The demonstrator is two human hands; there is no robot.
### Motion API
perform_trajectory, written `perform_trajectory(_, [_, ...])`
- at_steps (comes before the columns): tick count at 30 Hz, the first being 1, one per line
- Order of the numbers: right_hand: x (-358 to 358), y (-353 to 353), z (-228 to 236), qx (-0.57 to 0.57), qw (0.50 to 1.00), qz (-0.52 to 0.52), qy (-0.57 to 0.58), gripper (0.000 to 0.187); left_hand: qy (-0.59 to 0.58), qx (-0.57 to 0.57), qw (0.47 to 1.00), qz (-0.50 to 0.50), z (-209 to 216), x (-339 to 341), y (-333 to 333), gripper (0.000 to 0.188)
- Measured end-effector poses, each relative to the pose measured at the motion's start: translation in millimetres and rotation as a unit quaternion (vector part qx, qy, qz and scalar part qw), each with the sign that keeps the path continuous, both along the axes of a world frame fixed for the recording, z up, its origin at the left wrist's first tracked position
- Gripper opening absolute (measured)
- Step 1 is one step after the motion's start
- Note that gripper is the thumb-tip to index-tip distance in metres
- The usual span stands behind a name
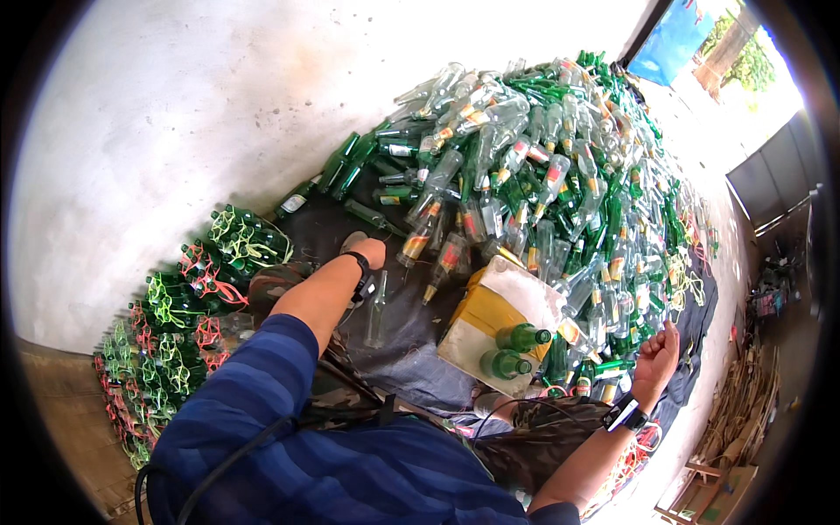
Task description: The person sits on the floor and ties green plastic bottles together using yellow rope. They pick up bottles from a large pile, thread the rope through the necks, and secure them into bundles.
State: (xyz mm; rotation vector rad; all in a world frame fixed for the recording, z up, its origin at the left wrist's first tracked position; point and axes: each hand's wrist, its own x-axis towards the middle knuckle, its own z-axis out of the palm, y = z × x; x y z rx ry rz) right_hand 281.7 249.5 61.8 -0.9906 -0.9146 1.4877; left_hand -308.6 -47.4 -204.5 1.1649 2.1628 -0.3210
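Note:
My left hand [372, 253] reaches down over the dark sheet [306, 223], beside a clear bottle [376, 311] lying there. Its fingers are hidden, so I cannot see whether it holds anything. My right hand [656, 359] hovers at the right edge of the bottle heap, fingers curled and one fingertip pointing up; nothing shows in it. Between my hands sits a white block with a yellow band [477, 311]. Two green bottles, one farther [523, 338] and one nearer [506, 364], rest on it.
A big heap of clear and green bottles [551, 175] fills the far side against a white wall [219, 87]. At left stand bundles of green bottles [171, 328] tied with red and yellow-green strings. Loose strings [626, 472] and a stack of sticks [735, 402] lie right.

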Motion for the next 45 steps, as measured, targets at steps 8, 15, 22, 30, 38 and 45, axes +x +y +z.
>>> perform_trajectory(8, [-19.9,-17.5,11.0,0.027,0.996,-0.020,-0.077,0.011,0.015,0.094,0.992,0.083,-35.7,-31.8,27.1,0.030])
perform_trajectory(15, [-26.8,-14.1,6.0,-0.004,0.992,-0.052,-0.114,0.009,0.101,0.246,0.961,0.080,-87.9,-50.0,48.2,0.023])
perform_trajectory(22, [-27.2,0.0,-6.6,-0.015,0.987,-0.060,-0.151,0.007,0.166,0.216,0.961,0.041,-140.1,-59.7,75.4,0.028])
perform_trajectory(30, [-42.3,6.9,-13.5,-0.014,0.981,-0.051,-0.188,0.010,0.237,0.207,0.948,-0.038,-171.3,-65.5,69.1,0.025])
perform_trajectory(38, [-36.7,5.5,-12.7,0.000,0.984,-0.035,-0.172,0.008,0.289,0.244,0.926,-0.014,-140.7,-65.7,66.6,0.021])
perform_trajectory(45, [-40.8,-12.3,8.3,0.032,0.989,-0.010,-0.147,0.006,0.231,0.290,0.922,0.115,-57.4,-87.6,53.6,0.016])
